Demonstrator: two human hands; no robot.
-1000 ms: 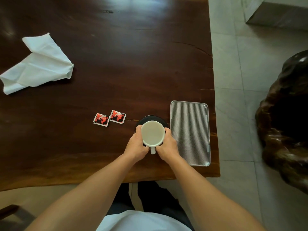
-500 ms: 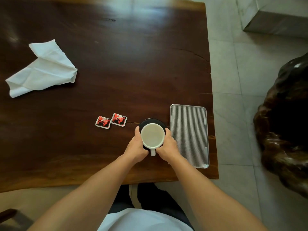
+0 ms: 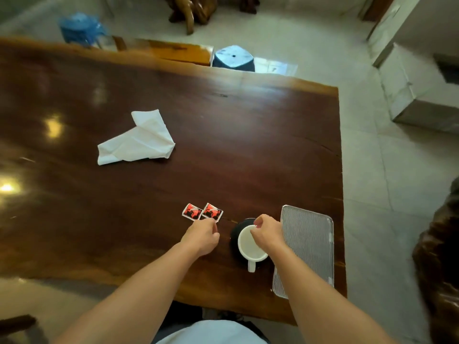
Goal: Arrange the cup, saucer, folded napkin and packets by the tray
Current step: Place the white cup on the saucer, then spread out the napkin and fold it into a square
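Observation:
A white cup [image 3: 249, 247] stands on a black saucer [image 3: 235, 232], its handle pointing toward me, just left of the ribbed metal tray [image 3: 308, 244]. My right hand [image 3: 268, 233] hovers over the cup's far rim with fingers curled, holding nothing. My left hand [image 3: 202, 235] is left of the saucer, fingers drawn together, its fingertips at the near edge of the right red packet [image 3: 212, 211]. A second red packet [image 3: 191, 211] lies beside it. The white napkin [image 3: 139, 142] lies loosely crumpled, far out on the dark wooden table [image 3: 248, 145].
The tray sits near the table's right edge and front corner. Beyond the far edge stand a blue stool [image 3: 233, 58] and a wooden bench [image 3: 173, 50]. A dark carved wooden piece [image 3: 437, 256] stands on the tiled floor at right.
Both hands have let go of the cup. My left hand moved left toward the packets and my right hand rose over the rim. The head camera tilted up, showing the far floor.

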